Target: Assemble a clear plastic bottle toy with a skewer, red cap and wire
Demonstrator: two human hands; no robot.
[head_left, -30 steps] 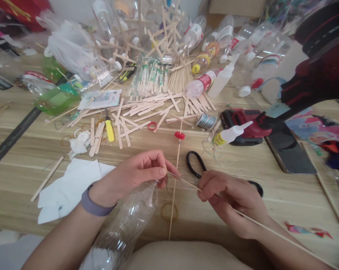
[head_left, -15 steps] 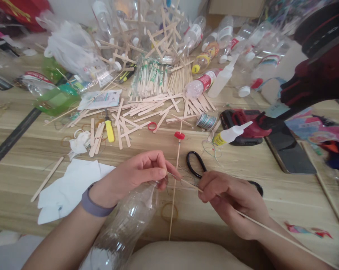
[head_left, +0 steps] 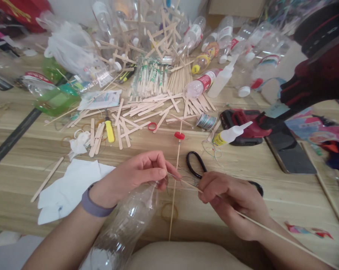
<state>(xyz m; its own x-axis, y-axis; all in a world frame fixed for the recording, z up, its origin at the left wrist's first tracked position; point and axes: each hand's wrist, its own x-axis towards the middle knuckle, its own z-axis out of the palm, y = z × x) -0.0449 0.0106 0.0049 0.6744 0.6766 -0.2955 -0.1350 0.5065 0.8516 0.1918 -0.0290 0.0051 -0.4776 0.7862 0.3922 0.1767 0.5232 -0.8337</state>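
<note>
My right hand (head_left: 233, 202) is closed around a long thin bamboo stick (head_left: 270, 228), which slants from the lower right toward my other hand. My left hand (head_left: 147, 170) pinches a fine thread (head_left: 167, 189) at the stick's tip; its fingertips partly hide the thread's path. Under my left wrist lies a clear plastic bottle (head_left: 124, 221), close against my lap. Between the hands, a second bamboo stick (head_left: 173, 198) with a red bottle cap (head_left: 179, 135) on it lies on the table. Black-handled scissors (head_left: 196, 165) lie partly beneath my right hand.
Flat wooden sticks (head_left: 147, 108) and several plastic bottles (head_left: 205, 80) crowd the back. To the right are a thread spool (head_left: 206, 121), a glue bottle (head_left: 228, 134), a red power tool (head_left: 250, 123) and a phone (head_left: 291, 150). White paper (head_left: 65, 191) and a yellow screwdriver (head_left: 109, 129) lie left.
</note>
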